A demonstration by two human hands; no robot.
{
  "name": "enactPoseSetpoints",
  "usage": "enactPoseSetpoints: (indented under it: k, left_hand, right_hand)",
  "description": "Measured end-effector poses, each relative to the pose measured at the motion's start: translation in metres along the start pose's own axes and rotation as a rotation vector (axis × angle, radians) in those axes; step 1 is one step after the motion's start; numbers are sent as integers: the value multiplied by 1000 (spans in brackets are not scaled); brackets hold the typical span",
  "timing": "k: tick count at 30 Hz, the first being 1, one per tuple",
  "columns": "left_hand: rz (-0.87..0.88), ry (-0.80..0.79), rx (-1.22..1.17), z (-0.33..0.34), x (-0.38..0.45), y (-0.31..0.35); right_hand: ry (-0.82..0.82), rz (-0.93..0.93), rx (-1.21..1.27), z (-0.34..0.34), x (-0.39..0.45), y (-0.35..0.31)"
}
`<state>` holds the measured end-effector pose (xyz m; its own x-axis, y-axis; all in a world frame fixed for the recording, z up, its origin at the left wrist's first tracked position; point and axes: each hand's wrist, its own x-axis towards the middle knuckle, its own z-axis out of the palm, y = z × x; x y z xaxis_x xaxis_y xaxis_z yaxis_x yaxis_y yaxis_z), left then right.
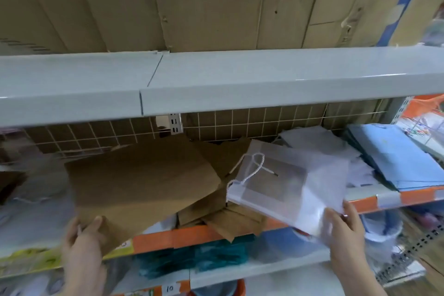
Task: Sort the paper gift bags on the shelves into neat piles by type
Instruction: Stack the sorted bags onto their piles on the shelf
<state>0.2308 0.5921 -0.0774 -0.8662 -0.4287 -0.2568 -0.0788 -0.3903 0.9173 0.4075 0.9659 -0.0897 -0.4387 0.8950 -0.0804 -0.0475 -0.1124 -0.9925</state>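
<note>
Both hands are low and close. Left hand pinches the near corner of a big brown bag; its long side runs up and right from that grip. Right hand holds the near end of a white bag, which points up and left toward the brown pile. White pile lies just behind it, blue bags right. Shelf edge sits right under both bags.

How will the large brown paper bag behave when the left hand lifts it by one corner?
The brown paper bag lies flat and thin, so it is probably light. Gripped only at its near corner by the left hand, it may sag or crease. Its far edge overlaps other brown bags, which it might drag.
</note>
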Motion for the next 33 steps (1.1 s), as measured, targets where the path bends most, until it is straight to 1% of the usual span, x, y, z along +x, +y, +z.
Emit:
enactPoseSetpoints:
  k: [4, 7, 9, 11, 13, 15, 18, 21, 25, 26, 27, 28, 29, 31, 33]
  left_hand:
    - [-3, 57, 38, 43, 3, -16]
    - [-42, -27, 71, 69, 6, -28]
    - [-79, -60, 121, 88, 3, -34]
    - [-49, -94, 161, 107, -1, -42]
    - [-2, -168, 232, 122, -7, -51]
    - [37, -199, 367, 131, -7, -63]
    - [11, -208, 602, 145, 2, -78]
    - [-1, -266, 925, 160, 2, -89]
    - [27, -232, 1238, 173, -19, -102]
    - [36, -213, 1350, 177, -28, -105]
    - [71, -188, 1493, 181, -37, -106]
    - [146, -176, 1616, 186, -46, -108]
    - [248, -190, 1682, 191, -55, -109]
    - [397, -322, 1696, 201, -72, -114]
    - [414, -460, 1712, 210, -86, -122]
  right_hand:
    - [129, 49, 123, -9, 29, -7]
    - [205, 84, 205, -13, 49, -14]
    - [173, 61, 184, -15, 63, -20]
    - [131, 30, 104, -16, 73, -23]
    - [118, 39, 92, -14, 81, -23]
    - [134, 60, 64, -12, 89, -18]
    - [189, 106, 107, -9, 106, -18]
    - [196, 114, 123, -13, 136, -19]
    - [166, 83, 9, -20, 178, -22]
    - [152, 68, -4, -22, 189, -23]
    - [141, 56, -15, -26, 199, -24]
    - [129, 45, -26, -29, 209, -25]
    - [112, 38, -32, -31, 219, -25]
    - [69, 30, -21, -35, 239, -23]
    - [50, 41, -70, -35, 258, -21]
